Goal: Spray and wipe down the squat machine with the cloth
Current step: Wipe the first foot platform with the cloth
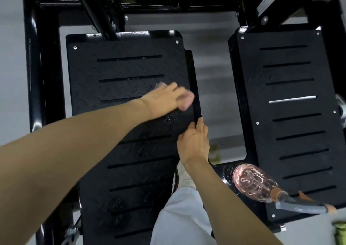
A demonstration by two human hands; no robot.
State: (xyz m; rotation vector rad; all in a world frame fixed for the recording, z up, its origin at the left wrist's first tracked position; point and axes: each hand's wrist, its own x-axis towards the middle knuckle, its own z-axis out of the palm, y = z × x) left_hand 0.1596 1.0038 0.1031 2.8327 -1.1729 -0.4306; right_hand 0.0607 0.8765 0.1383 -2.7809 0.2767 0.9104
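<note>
Footplate [121, 66] — L hand [164, 98] on cloth [188, 99]

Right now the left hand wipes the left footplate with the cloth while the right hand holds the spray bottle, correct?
Wrong on the right hand: in the head view it grips the inner edge of the left footplate, while the spray bottle lies by the right footplate. The rest holds.

cloth [187, 99] and spray bottle [256, 184] on black footplates [121, 66]
</note>
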